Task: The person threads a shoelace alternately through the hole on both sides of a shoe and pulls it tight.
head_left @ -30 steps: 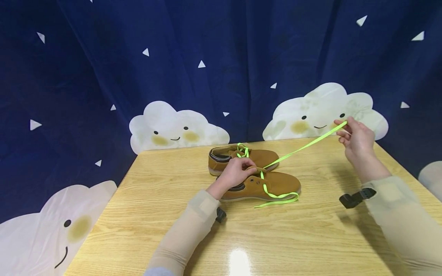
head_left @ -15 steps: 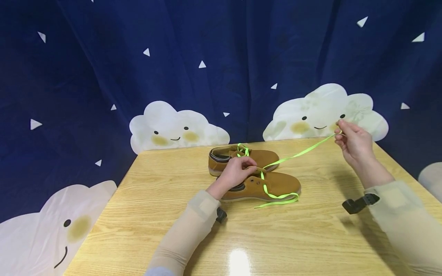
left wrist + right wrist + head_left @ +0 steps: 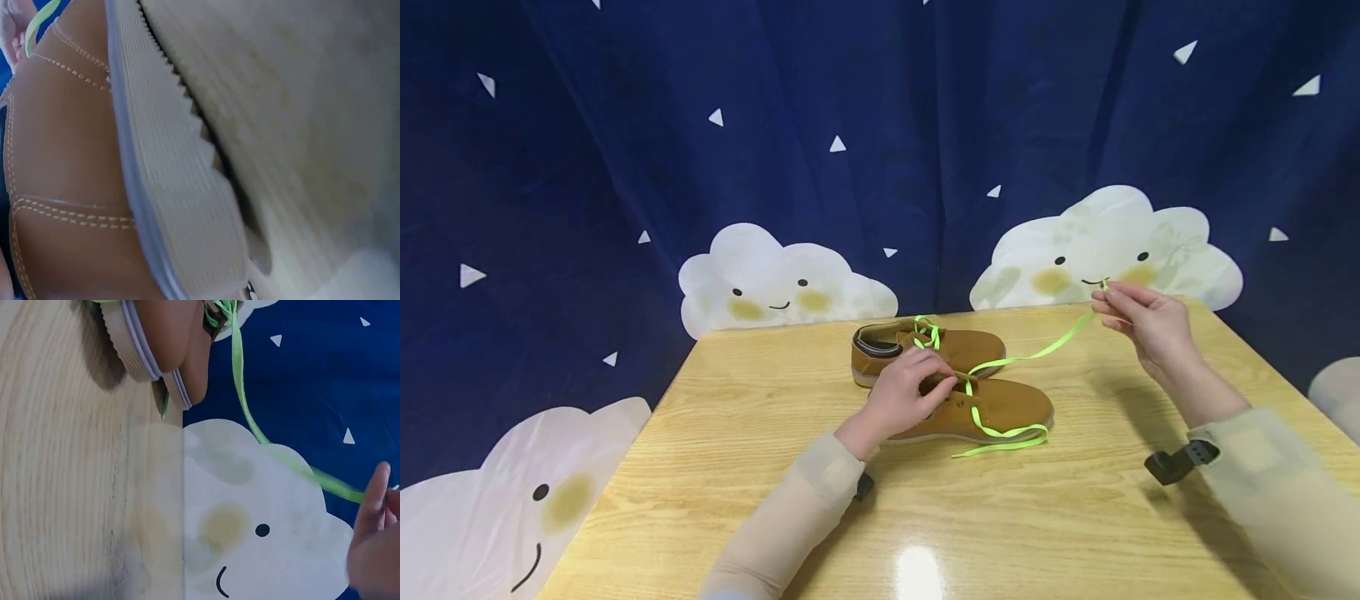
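Observation:
A brown shoe (image 3: 1018,402) with a pale sole lies on the table, its toe to the right. My left hand (image 3: 898,396) curls over its opening, thumb and index fingertips pinching at the eyelet flap. A neon-green shoelace (image 3: 1052,346) runs from the eyelets up to my right hand (image 3: 1153,329), which pinches it close to its tip, raised right of the shoe. The lace's other half hangs over the near side, its loose end on the tabletop. The left wrist view shows the shoe's stitched side (image 3: 69,137) close up; the fingertips are hidden there.
Directly behind stands a second brown shoe (image 3: 973,343), its green lace threaded and tied. The wooden table (image 3: 737,467) ends against a dark blue curtain (image 3: 850,75) with white clouds and triangles.
My right hand has come left and slightly down toward the shoes, so the once taut lace now sags. My left hand's thumb and fingers have shifted slightly at the flap.

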Motion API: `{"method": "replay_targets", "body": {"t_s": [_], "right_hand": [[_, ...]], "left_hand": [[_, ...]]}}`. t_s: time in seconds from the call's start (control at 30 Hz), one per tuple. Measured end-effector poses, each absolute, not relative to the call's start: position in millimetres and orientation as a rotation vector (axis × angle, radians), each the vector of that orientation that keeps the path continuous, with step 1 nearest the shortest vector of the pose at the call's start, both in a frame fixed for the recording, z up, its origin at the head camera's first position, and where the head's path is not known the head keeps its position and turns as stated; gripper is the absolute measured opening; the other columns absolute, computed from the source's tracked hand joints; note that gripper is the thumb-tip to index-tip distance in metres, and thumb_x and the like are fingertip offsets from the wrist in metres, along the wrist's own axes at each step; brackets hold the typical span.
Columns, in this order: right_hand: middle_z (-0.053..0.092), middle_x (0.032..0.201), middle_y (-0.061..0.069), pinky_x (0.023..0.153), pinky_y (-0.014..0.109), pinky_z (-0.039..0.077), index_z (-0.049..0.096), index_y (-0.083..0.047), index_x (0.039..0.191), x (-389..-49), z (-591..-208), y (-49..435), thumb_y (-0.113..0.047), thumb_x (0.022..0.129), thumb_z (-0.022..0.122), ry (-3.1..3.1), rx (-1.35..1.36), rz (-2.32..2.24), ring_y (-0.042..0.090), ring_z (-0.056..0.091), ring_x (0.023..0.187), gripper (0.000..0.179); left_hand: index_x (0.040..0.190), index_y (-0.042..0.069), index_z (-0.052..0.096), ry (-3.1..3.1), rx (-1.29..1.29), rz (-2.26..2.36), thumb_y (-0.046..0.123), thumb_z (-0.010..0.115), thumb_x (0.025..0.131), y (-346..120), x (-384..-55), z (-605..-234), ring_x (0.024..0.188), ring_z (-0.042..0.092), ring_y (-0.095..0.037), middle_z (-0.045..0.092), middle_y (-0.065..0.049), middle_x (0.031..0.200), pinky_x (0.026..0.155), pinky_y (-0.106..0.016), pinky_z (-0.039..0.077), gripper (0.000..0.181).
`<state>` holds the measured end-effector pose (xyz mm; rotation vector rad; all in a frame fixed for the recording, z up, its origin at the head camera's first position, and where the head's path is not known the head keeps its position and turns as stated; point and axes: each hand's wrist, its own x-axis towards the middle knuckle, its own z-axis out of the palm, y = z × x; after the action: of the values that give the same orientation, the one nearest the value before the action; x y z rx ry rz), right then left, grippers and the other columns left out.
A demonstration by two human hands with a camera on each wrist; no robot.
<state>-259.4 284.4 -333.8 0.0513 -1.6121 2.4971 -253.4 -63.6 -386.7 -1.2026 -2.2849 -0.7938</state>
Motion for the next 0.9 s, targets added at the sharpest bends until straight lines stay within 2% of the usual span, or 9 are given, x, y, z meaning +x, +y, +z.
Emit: {"method": "replay_targets", "body": {"t_s": [0.13, 0.3, 0.47, 0.6, 0.73, 0.9], "right_hand": [[0.074, 0.084, -0.005, 0.048, 0.016, 0.044, 0.074, -0.014, 0.091, -257.6, -337.1, 279.1, -0.013, 0.092, 0.068, -1.806, 0.044, 2.333, 0.005, 0.061, 0.064, 0.006], [0.073, 0.081, -0.010, 0.050, 0.017, 0.038, 0.072, -0.019, 0.088, -255.5, -341.2, 270.1, -0.019, 0.094, 0.066, -1.987, 0.030, 2.116, 0.007, 0.049, 0.069, 0.009], [0.072, 0.082, -0.015, 0.066, 0.017, 0.041, 0.069, -0.018, 0.091, -253.3, -344.1, 261.9, -0.019, 0.097, 0.063, -2.049, 0.082, 1.955, 0.002, 0.055, 0.087, 0.009], [0.073, 0.082, -0.006, 0.078, 0.013, 0.045, 0.066, -0.009, 0.092, -251.1, -343.4, 255.4, -0.013, 0.097, 0.061, -1.926, 0.228, 2.120, 0.002, 0.064, 0.087, 0.008], [0.072, 0.078, 0.000, 0.071, 0.017, 0.051, 0.065, -0.008, 0.091, -246.4, -343.2, 247.6, -0.010, 0.097, 0.060, -1.880, 0.296, 2.260, 0.008, 0.068, 0.072, 0.008], [0.071, 0.077, 0.000, 0.068, 0.019, 0.052, 0.065, -0.009, 0.091, -236.4, -347.5, 232.9, -0.011, 0.097, 0.060, -1.966, 0.297, 2.277, 0.009, 0.067, 0.067, 0.008]], "left_hand": [[0.095, 0.016, 0.070, -2.459, -1.263, -0.860, 0.027, 0.066, 0.094, -62.9, -252.1, -386.4, 0.069, 0.051, -0.003, 0.059, 0.011, 0.080, 0.065, -0.016, 0.042, 0.012], [0.084, 0.018, 0.069, -2.640, -1.309, -0.881, 0.033, 0.065, 0.095, -63.1, -253.1, -384.5, 0.053, 0.043, -0.002, 0.052, 0.012, 0.061, 0.054, -0.018, 0.036, 0.018], [0.080, 0.019, 0.068, -2.674, -1.325, -0.921, 0.030, 0.065, 0.095, -62.5, -253.5, -384.2, 0.050, 0.041, -0.003, 0.051, 0.011, 0.058, 0.052, -0.019, 0.034, 0.019], [0.081, 0.018, 0.068, -2.651, -1.332, -0.929, 0.028, 0.065, 0.095, -62.0, -255.1, -384.1, 0.051, 0.041, -0.002, 0.052, 0.011, 0.059, 0.053, -0.019, 0.035, 0.018], [0.081, 0.017, 0.068, -2.626, -1.348, -0.928, 0.027, 0.065, 0.095, -62.2, -255.5, -383.7, 0.052, 0.041, -0.002, 0.052, 0.011, 0.060, 0.054, -0.019, 0.036, 0.017], [0.082, 0.017, 0.068, -2.631, -1.349, -0.928, 0.025, 0.064, 0.096, -62.7, -254.9, -384.3, 0.052, 0.041, -0.002, 0.051, 0.011, 0.060, 0.054, -0.019, 0.036, 0.017]]}}
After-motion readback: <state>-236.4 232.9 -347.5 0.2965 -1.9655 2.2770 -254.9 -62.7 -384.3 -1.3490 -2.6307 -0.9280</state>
